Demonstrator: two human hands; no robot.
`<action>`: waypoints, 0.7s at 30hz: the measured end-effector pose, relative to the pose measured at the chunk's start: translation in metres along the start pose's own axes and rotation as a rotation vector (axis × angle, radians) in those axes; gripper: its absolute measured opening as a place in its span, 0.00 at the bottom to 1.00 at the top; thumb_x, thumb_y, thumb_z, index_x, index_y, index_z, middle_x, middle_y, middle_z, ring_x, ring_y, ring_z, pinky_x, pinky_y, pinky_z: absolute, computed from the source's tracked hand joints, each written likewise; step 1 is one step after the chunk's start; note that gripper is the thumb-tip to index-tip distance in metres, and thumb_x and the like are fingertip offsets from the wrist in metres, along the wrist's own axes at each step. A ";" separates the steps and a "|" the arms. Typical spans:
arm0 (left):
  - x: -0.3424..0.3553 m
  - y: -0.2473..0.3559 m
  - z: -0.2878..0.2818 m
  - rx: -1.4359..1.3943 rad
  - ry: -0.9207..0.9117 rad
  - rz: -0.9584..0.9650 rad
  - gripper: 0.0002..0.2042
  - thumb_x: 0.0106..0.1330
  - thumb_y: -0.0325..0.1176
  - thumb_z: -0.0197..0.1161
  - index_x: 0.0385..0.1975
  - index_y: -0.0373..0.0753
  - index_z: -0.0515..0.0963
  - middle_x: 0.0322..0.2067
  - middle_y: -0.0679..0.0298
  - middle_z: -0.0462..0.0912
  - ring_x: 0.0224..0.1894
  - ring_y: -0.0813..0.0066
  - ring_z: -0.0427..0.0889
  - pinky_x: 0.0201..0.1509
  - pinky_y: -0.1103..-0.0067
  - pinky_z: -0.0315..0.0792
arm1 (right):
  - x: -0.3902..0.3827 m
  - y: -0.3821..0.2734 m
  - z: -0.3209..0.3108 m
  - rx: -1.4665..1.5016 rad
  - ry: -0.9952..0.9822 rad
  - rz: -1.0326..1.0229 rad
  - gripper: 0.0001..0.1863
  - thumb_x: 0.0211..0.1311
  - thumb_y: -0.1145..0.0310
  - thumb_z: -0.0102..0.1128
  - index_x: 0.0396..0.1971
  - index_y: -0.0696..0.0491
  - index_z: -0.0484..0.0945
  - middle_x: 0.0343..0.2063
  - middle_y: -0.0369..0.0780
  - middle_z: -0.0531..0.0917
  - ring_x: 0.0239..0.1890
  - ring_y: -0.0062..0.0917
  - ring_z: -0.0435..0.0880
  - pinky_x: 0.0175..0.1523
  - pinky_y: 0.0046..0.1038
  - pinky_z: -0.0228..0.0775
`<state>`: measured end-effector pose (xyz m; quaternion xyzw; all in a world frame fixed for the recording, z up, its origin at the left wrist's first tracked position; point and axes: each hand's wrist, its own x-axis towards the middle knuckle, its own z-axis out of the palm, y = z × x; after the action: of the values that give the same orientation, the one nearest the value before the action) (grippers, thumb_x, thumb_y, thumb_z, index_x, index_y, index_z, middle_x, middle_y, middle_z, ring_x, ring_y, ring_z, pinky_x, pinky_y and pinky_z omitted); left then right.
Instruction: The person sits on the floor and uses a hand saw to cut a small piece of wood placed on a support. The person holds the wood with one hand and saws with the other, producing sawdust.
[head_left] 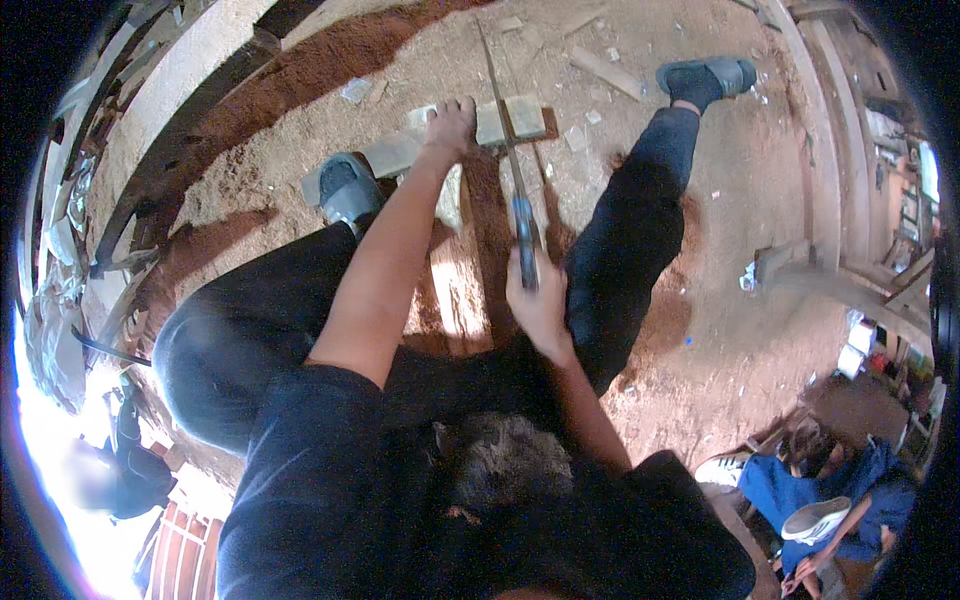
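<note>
I am monitoring remotely through 1 fisheye camera, which is looking steeply down from the wearer's head; the dark shirt (300,480) is looming nearest, the dirt floor (740,220) lying farther below.

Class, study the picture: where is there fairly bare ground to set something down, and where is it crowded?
The widest open patch is the ground, speckled with small bits, between the right leg and the long timbers at the right. A narrower gap lies between the saw and that leg. The plank is crowded: left hand, left shoe and saw.

One saw (515,168), two bare hands (452,128), two dark sandals (345,190)
</note>
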<state>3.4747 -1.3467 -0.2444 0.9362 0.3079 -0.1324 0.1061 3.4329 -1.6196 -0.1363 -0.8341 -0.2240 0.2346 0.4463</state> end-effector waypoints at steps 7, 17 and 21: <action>0.002 -0.004 -0.012 -0.019 -0.073 0.038 0.45 0.40 0.53 0.78 0.56 0.39 0.63 0.54 0.47 0.71 0.61 0.49 0.69 0.62 0.56 0.65 | 0.043 0.000 0.027 -0.020 0.070 -0.150 0.10 0.64 0.66 0.58 0.30 0.58 0.78 0.19 0.50 0.79 0.22 0.44 0.81 0.27 0.36 0.69; 0.000 -0.010 -0.007 -0.064 -0.001 0.265 0.47 0.32 0.58 0.79 0.52 0.39 0.65 0.50 0.47 0.75 0.58 0.47 0.71 0.58 0.56 0.66 | 0.026 -0.027 0.034 0.061 0.048 0.041 0.08 0.62 0.68 0.58 0.27 0.57 0.75 0.20 0.50 0.79 0.24 0.45 0.82 0.28 0.39 0.70; -0.004 -0.011 -0.006 -0.023 0.041 0.247 0.45 0.35 0.57 0.79 0.51 0.38 0.65 0.50 0.47 0.75 0.57 0.48 0.72 0.58 0.58 0.67 | 0.028 -0.019 0.040 0.050 0.047 0.002 0.08 0.63 0.67 0.58 0.29 0.57 0.74 0.19 0.49 0.80 0.23 0.44 0.82 0.28 0.39 0.70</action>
<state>3.4657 -1.3388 -0.2388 0.9682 0.1938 -0.0954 0.1258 3.4282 -1.5679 -0.1452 -0.8281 -0.2066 0.2210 0.4720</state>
